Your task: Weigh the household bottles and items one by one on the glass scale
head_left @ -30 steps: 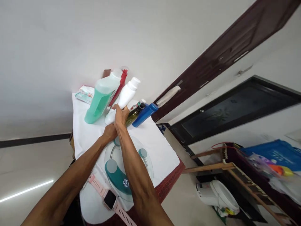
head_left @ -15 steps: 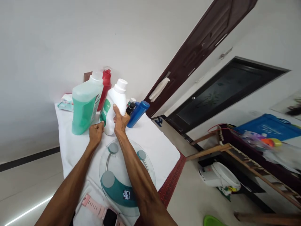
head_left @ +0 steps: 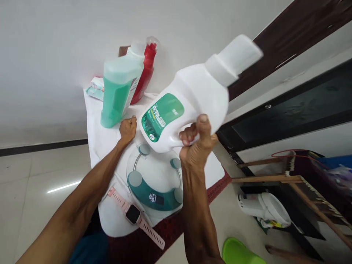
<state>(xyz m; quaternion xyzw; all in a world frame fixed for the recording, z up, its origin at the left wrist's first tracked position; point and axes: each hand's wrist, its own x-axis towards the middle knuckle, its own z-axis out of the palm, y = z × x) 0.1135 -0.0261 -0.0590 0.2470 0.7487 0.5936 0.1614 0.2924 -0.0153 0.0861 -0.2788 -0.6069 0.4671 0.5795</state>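
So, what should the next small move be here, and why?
Perhaps the right hand should turn the white bottle closer to upright before lowering it: gripped by its handle, it leans cap to the right, well beyond the tilt of the standing green bottle, and its base overlaps the glass scale in this view.

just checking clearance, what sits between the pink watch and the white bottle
In the head view, the glass scale lies between the watch and bottle.
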